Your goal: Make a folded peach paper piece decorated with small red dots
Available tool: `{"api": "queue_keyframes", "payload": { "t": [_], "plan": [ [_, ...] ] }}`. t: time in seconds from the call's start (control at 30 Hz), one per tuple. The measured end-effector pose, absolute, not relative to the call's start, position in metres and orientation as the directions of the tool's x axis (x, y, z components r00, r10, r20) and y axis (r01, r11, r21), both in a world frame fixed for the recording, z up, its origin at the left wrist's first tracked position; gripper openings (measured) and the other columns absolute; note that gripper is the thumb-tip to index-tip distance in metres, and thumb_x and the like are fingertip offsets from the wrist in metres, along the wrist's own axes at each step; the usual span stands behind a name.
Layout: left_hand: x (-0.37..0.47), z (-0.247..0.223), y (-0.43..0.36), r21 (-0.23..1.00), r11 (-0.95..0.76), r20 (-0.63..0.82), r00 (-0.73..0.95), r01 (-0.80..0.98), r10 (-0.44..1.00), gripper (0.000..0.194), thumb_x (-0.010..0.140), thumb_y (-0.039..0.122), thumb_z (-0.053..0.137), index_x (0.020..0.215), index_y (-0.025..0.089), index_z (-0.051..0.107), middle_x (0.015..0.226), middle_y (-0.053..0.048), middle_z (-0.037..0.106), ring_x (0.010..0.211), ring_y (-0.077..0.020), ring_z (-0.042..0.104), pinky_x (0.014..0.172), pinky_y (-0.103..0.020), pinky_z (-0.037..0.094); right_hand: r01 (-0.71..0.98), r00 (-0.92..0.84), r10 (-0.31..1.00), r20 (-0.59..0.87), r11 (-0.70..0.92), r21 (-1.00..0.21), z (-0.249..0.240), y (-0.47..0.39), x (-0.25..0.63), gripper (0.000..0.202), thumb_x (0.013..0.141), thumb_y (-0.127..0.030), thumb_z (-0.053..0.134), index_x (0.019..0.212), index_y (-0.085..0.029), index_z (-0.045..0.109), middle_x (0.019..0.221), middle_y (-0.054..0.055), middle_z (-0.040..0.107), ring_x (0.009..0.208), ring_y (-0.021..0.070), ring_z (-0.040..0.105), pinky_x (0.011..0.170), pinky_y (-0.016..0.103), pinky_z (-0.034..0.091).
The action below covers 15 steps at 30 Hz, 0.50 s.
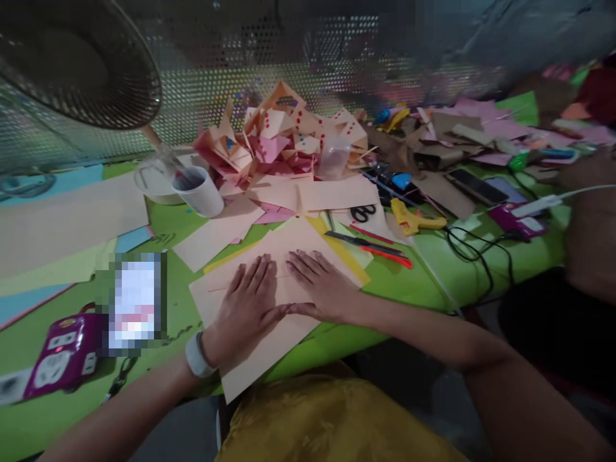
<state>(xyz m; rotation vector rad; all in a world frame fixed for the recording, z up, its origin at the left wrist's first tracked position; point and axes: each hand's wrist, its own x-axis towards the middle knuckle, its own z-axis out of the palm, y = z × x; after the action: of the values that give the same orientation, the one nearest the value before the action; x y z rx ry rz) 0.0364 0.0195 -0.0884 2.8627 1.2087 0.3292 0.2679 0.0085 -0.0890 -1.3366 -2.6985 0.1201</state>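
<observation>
Both hands lie flat on a peach sheet of paper (255, 366) at the front edge of the green table. My left hand (248, 298), with a pale band on the wrist, has its fingers stretched out across the sheet. Beside it my right hand (320, 289) also presses down with spread fingers, and the two thumbs meet. A yellow sheet (344, 250) shows from under the peach one. Just right of the paper lie a dark cutter blade with an orange handle (385, 253) and a thin red stick (370, 233).
Folded paper pieces (279, 141) are heaped at the back by a white mug (197, 191) and a fan (77, 64). At right are black-handled scissors (362, 213), a yellow glue gun (416, 218), cables and a phone (476, 187). A purple device (67, 353) sits left.
</observation>
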Motion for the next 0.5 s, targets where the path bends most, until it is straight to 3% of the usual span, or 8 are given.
{"api": "queue_keyframes", "payload": {
  "t": [0.23, 0.37, 0.5],
  "plan": [
    [0.041, -0.082, 0.017, 0.101, -0.686, 0.173, 0.666, 0.721, 0.726, 0.082, 0.095, 0.064, 0.038, 0.154, 0.008, 0.027, 0.159, -0.022, 0.030, 0.149, -0.0338, 0.025, 0.120, -0.053, 0.020, 0.852, -0.511, 0.859, 0.030, 0.510, -0.120, -0.092, -0.008, 0.316, 0.097, 0.093, -0.073, 0.031, 0.153, 0.002, 0.027, 0.160, 0.024, 0.022, 0.151, 0.0320, 0.018, 0.122, 0.050, 0.023],
    [0.042, -0.081, 0.015, 0.122, -0.677, 0.171, 0.657, 0.726, 0.734, 0.081, 0.096, 0.062, 0.039, 0.156, 0.012, 0.021, 0.160, -0.019, 0.030, 0.150, -0.0328, 0.023, 0.121, -0.052, 0.018, 0.864, -0.491, 0.871, 0.034, 0.491, -0.112, -0.081, -0.009, 0.322, 0.089, 0.096, -0.068, 0.030, 0.156, -0.003, 0.023, 0.159, 0.023, 0.027, 0.150, 0.0316, 0.023, 0.120, 0.054, 0.025],
    [0.041, -0.083, 0.012, 0.128, -0.667, 0.160, 0.649, 0.734, 0.744, 0.082, 0.096, 0.062, 0.037, 0.157, 0.011, 0.018, 0.161, -0.019, 0.028, 0.151, -0.0313, 0.021, 0.122, -0.051, 0.015, 0.788, -0.585, 0.803, 0.118, 0.597, -0.150, -0.067, 0.004, 0.294, 0.079, 0.100, -0.059, 0.033, 0.158, -0.008, 0.018, 0.161, 0.019, 0.023, 0.152, 0.0286, 0.016, 0.122, 0.052, 0.021]
  ]
}}
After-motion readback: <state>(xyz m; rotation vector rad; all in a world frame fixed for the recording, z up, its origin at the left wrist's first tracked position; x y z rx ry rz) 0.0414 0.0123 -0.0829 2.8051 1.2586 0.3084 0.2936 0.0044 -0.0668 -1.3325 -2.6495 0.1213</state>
